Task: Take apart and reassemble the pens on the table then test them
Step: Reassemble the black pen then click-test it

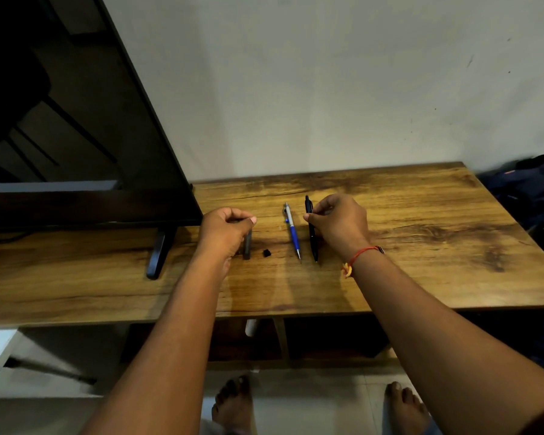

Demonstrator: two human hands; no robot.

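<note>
Fingers [234, 214] of my left hand [223, 229] curl round the grey barrel [247, 246], end down on the table [421, 215] by its black bit [267, 253], probably for refitting. Right hand [339, 221] pinches the black pen [312, 243], likely next; blue pen [292, 230] lies between them, untouched.

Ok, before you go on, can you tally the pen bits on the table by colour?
Grey: 1, the grey barrel gripped by the left hand
Black: 2, the black pen pinched by the right hand, and a small black piece
Blue and silver: 1, the blue pen
Total: 4
</note>
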